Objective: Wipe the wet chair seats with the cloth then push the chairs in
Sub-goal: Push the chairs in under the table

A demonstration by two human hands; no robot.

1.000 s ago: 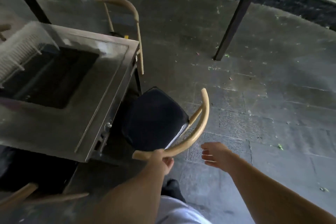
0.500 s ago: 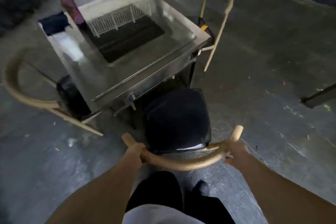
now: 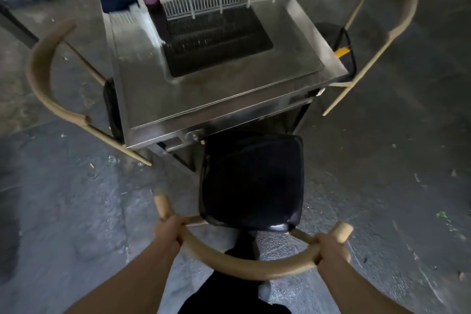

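- At the table, the near chair stuck out, not pushed in.
- Left hand and right hand both gripped its backrest (push judged underway).
- Side chairs looked tucked.

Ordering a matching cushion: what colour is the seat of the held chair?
Black and glossy, seat, best seen in the head view.

- An outdoor dining spot, a patio or terrace by the look of it.
- Wet grey stone paving underfoot, with scattered debris.
- A steel table with a sunken black grill in its middle.
- Curved wooden-backed chairs drawn up on three sides.
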